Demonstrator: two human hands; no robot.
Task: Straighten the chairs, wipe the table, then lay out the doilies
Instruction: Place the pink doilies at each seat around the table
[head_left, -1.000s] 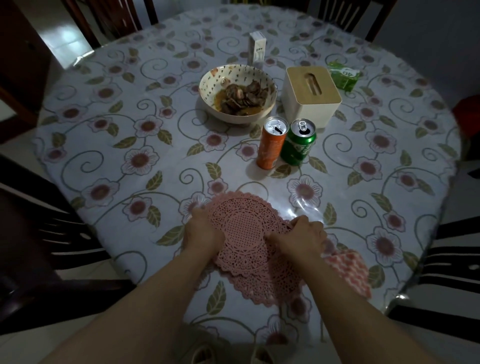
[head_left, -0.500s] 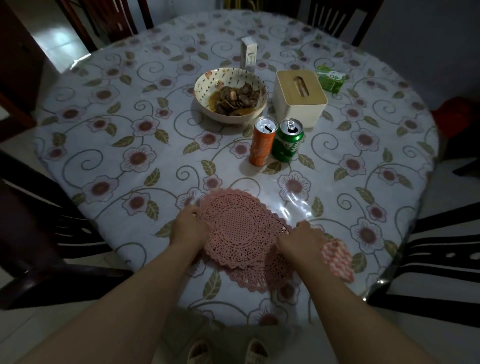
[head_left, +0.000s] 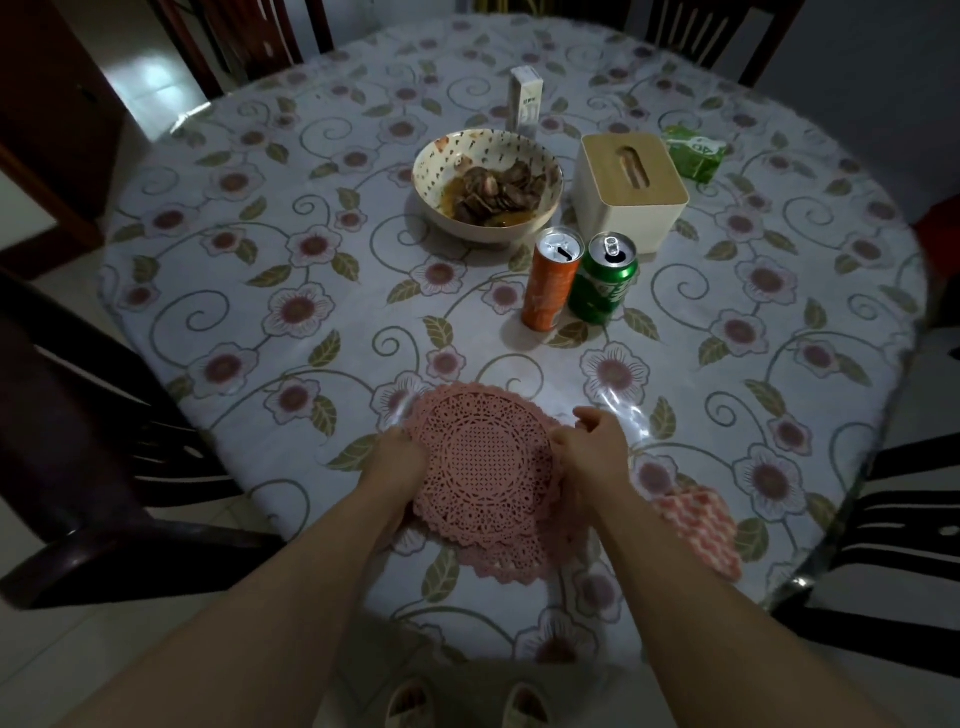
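Observation:
A stack of round pink lace doilies (head_left: 480, 462) lies near the front edge of the round table (head_left: 260, 249), which wears a flowered cloth. My left hand (head_left: 400, 457) grips the stack's left rim. My right hand (head_left: 592, 447) pinches the right rim of the top doily. Lower doilies stick out from under the stack toward me. A pink-and-white checked cloth (head_left: 698, 525) lies just right of my right forearm at the table's edge.
Behind the doilies stand an orange can (head_left: 550, 280) and a green can (head_left: 602, 280), then a bowl of food (head_left: 485, 184), a tissue box (head_left: 628, 189), a small white carton (head_left: 525, 101) and a green packet (head_left: 693, 153). Dark chairs (head_left: 88, 441) ring the table.
My right hand has moved up from the lower right of the stack to its right rim. The doilies now lie more squarely on top of each other.

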